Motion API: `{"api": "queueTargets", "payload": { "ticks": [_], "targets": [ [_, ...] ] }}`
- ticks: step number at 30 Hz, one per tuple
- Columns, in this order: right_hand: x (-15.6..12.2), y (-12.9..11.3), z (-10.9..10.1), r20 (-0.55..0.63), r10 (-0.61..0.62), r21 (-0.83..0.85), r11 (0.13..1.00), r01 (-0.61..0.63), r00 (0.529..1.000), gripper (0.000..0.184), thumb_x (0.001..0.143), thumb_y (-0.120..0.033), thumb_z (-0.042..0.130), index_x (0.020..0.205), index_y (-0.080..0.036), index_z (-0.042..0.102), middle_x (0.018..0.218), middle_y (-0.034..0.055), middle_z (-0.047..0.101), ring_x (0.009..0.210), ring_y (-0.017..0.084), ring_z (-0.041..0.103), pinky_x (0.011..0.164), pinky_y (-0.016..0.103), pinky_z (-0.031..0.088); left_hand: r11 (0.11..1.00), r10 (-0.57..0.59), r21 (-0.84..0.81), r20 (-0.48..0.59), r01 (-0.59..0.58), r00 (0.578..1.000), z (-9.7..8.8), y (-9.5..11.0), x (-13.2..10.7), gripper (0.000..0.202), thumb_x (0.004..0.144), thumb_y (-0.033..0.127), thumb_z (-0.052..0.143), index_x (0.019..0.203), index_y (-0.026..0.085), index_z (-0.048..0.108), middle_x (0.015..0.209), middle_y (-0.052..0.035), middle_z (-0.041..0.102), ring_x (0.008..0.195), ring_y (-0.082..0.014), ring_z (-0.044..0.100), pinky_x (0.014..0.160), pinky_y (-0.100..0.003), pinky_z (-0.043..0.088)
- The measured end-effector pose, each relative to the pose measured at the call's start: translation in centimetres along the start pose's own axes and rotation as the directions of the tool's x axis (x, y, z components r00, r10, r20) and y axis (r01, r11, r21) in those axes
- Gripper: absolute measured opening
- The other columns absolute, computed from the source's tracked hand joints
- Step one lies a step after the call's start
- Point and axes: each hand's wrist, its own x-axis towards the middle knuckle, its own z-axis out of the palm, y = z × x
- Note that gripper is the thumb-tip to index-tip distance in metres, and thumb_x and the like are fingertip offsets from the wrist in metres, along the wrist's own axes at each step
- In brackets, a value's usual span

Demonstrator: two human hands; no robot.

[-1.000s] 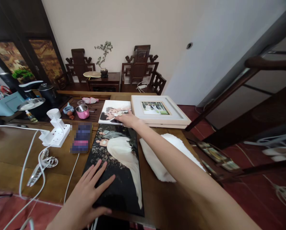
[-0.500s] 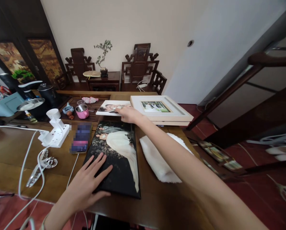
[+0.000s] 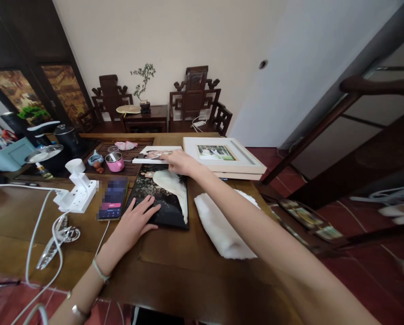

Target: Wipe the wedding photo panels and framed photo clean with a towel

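Observation:
A dark photo panel showing a figure in a long pale gown lies on the wooden table. My left hand rests on its left near part, fingers spread and flat. Farther off is a white-edged photo panel; my right hand grips its near edge with curled fingers. The far end of the dark panel is hidden beneath or behind the white-edged one. Right of them lies a framed picture with a pale wide border, on top of another frame. A folded white cloth lies beneath my right forearm.
On the left are a phone on a cable, a white power strip, a clear hair claw and loose white cords. Beyond them stand a pink cup, a pan and a black kettle.
My left hand and the dark panel have moved away from me, and its far end has gone under or behind the white-edged panel. My right hand keeps its grip there.

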Motion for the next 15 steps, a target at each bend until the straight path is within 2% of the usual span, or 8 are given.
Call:
{"api": "queueTargets", "payload": {
  "ticks": [2,5,10,15],
  "targets": [
    [0.0,-0.3,-0.1,-0.003,0.005,-0.013,1.000,-0.005,1.000,0.034,0.091,-0.020,0.055,0.125,-0.018,0.054,0.114,0.0095,0.064,0.097,0.023,0.063,0.080,0.038,0.051,1.000,-0.011,0.013,-0.004,0.011,1.000,0.1,-0.1,0.9,0.053,0.088,0.028,0.063,0.138,0.021,0.045,0.148,-0.0144,0.042,0.140,-0.0263,0.034,0.111,-0.056,0.029],
    [-0.1,-0.9,-0.1,0.000,0.008,-0.038,0.999,-0.008,1.000,0.034,0.092,-0.034,0.058,0.121,-0.018,0.055,0.119,0.0084,0.060,0.098,0.022,0.062,0.082,0.044,0.053,1.000,-0.018,0.015,-0.027,0.018,0.999,0.2,-0.3,1.9,0.051,0.089,0.027,0.062,0.137,0.020,0.045,0.149,-0.0143,0.041,0.141,-0.0260,0.032,0.111,-0.054,0.030],
    [-0.5,-1.7,0.6,0.014,-0.004,-0.095,0.995,0.006,1.000,0.034,0.092,-0.034,0.058,0.121,-0.018,0.056,0.120,0.0086,0.059,0.099,0.022,0.062,0.082,0.043,0.054,1.000,-0.027,-0.009,-0.036,0.027,0.999,-0.2,-0.7,3.5,0.052,0.090,0.029,0.061,0.137,0.018,0.045,0.147,-0.0154,0.043,0.139,-0.0274,0.035,0.111,-0.052,0.030],
    [-1.4,-2.8,1.4,0.002,-0.054,-0.148,0.988,0.053,0.999,0.034,0.092,-0.034,0.059,0.121,-0.018,0.056,0.121,0.0088,0.059,0.100,0.023,0.061,0.082,0.044,0.053,0.997,-0.075,-0.003,-0.130,0.075,0.989,-0.7,-1.2,5.3,0.048,0.084,0.035,0.068,0.128,0.020,0.056,0.124,-0.0126,0.053,0.118,-0.0290,0.048,0.097,-0.044,0.045]
  ]
}}
